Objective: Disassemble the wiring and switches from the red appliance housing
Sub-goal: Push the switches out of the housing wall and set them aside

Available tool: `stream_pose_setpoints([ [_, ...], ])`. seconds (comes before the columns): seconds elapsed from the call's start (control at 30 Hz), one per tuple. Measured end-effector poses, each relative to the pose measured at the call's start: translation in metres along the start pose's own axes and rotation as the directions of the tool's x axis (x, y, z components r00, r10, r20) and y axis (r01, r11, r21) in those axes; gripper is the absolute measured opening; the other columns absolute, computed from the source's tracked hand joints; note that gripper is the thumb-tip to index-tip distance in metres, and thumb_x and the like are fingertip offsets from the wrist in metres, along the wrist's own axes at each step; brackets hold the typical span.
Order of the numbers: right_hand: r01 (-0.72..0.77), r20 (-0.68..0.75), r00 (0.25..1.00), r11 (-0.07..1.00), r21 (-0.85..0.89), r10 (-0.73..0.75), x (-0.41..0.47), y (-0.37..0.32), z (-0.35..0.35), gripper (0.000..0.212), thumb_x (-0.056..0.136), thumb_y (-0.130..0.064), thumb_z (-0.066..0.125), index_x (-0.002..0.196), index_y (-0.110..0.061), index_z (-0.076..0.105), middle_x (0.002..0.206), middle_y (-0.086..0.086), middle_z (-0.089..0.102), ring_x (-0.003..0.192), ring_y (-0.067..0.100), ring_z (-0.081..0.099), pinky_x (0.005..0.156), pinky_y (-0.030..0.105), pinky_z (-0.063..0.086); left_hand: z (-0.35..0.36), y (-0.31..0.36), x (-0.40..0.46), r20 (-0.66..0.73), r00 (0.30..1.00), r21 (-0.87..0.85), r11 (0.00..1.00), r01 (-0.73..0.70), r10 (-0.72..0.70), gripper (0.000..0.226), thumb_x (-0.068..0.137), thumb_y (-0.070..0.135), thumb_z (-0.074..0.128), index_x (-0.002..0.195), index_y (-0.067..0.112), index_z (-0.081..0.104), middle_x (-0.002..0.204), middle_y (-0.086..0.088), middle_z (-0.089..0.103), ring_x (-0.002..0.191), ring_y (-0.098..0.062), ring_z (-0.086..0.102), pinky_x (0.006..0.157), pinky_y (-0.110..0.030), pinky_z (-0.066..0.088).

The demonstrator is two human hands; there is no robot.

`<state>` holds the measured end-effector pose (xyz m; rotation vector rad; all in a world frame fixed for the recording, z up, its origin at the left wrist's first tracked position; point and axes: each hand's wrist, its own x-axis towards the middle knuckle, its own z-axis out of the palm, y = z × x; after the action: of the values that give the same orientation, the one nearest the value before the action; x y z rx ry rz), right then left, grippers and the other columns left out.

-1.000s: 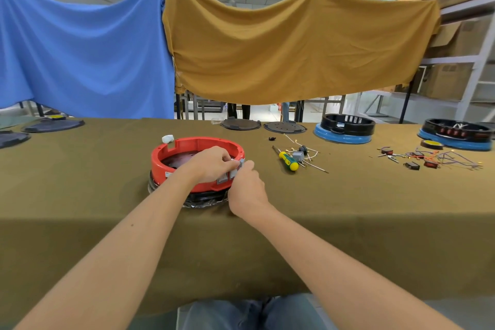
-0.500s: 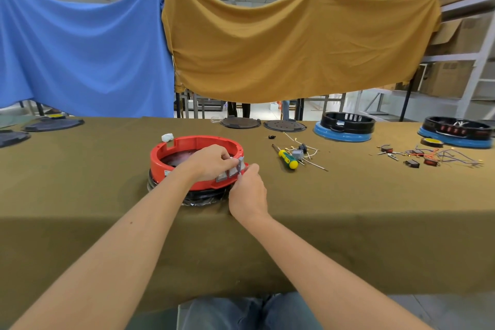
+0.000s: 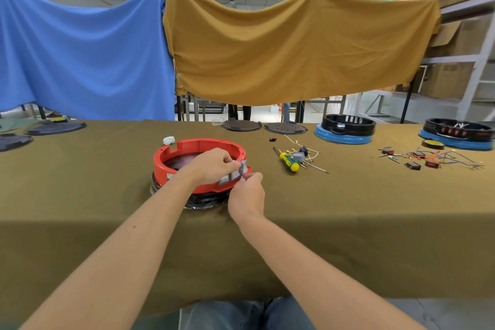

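Note:
A round red appliance housing sits on a black base on the olive table. Grey switches line its near right wall. My left hand reaches over the rim and grips the wall at the switches. My right hand is outside the housing and pinches the rightmost grey switch, which sticks up, tilted, from the wall. Any wiring inside the housing is hidden by my left hand.
A green and yellow screwdriver and loose removed parts with wires lie to the right. More switches and wires lie far right beside two black and blue housings. Dark round plates lie at the back.
The rightmost grey switch has come further out of the red wall and tilted up. My right hand has shifted slightly right with it. My left hand stays on the rim.

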<state>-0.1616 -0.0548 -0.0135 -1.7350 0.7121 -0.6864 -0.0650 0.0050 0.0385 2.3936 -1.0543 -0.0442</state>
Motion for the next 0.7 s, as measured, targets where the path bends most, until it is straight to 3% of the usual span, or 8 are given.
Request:
stream_pose_setpoints([
  [0.17, 0.127, 0.124, 0.988, 0.932, -0.340, -0.090, 0.008, -0.010, -0.015, 0.016, 0.099, -0.008, 0.048, 0.111, -0.011, 0.039, 0.119, 0.014, 0.058, 0.101, 0.029, 0.056, 0.065, 0.030, 0.043, -0.001, -0.001, 0.002, 0.009, 1.000, -0.012, 1.000, -0.021, 0.021, 0.048, 0.100, 0.042, 0.051, 0.096, -0.002, 0.069, 0.084, -0.015, 0.065, 0.072, -0.019, 0.052, 0.067, -0.036, 0.041],
  [0.23, 0.168, 0.144, 0.982, 0.902, -0.398, -0.119, 0.005, -0.012, -0.010, 0.026, 0.097, -0.004, 0.051, 0.120, -0.007, 0.039, 0.125, 0.017, 0.054, 0.112, 0.035, 0.056, 0.076, 0.034, 0.045, -0.001, -0.002, 0.002, 0.008, 0.999, -0.036, 0.999, -0.035, 0.035, 0.044, 0.099, 0.041, 0.053, 0.087, 0.003, 0.072, 0.083, -0.015, 0.072, 0.071, -0.019, 0.058, 0.073, -0.041, 0.050],
  [0.3, 0.145, 0.107, 0.988, 0.924, -0.355, -0.114, -0.001, -0.010, -0.001, 0.032, 0.098, -0.004, 0.049, 0.127, -0.006, 0.036, 0.131, 0.018, 0.049, 0.118, 0.037, 0.053, 0.081, 0.035, 0.041, -0.001, -0.002, 0.003, 0.006, 0.999, -0.048, 0.998, -0.034, 0.035, 0.042, 0.099, 0.041, 0.054, 0.084, 0.007, 0.072, 0.083, -0.013, 0.073, 0.070, -0.017, 0.060, 0.077, -0.042, 0.052],
  [0.43, -0.032, -0.067, 0.997, 0.993, -0.117, 0.024, -0.006, -0.008, 0.018, 0.031, 0.100, -0.011, 0.048, 0.128, -0.012, 0.034, 0.131, 0.013, 0.048, 0.113, 0.035, 0.056, 0.079, 0.037, 0.040, -0.001, -0.001, 0.002, -0.008, 1.000, -0.016, 1.000, -0.022, 0.022, 0.040, 0.099, 0.042, 0.052, 0.089, 0.008, 0.070, 0.093, -0.016, 0.070, 0.071, -0.015, 0.052, 0.066, -0.033, 0.040],
  [0.57, -0.073, -0.168, 0.982, 0.995, 0.061, 0.083, -0.010, -0.010, 0.035, 0.023, 0.100, -0.014, 0.046, 0.121, -0.014, 0.036, 0.125, 0.009, 0.049, 0.088, 0.023, 0.046, 0.067, 0.029, 0.037, -0.001, -0.001, 0.002, 0.008, 1.000, -0.018, 1.000, -0.011, 0.012, 0.042, 0.099, 0.041, 0.052, 0.095, 0.002, 0.069, 0.086, -0.015, 0.063, 0.072, -0.017, 0.049, 0.067, -0.033, 0.037],
  [0.7, -0.073, -0.206, 0.972, 0.982, 0.173, 0.109, -0.011, -0.008, 0.039, 0.013, 0.101, -0.016, 0.041, 0.114, -0.016, 0.038, 0.114, 0.002, 0.052, 0.083, 0.017, 0.047, 0.048, 0.017, 0.026, -0.001, -0.001, 0.002, 0.008, 1.000, -0.017, 1.000, -0.016, 0.016, 0.035, 0.100, 0.040, 0.051, 0.089, 0.011, 0.068, 0.079, -0.004, 0.060, 0.069, -0.014, 0.048, 0.065, -0.031, 0.037],
])
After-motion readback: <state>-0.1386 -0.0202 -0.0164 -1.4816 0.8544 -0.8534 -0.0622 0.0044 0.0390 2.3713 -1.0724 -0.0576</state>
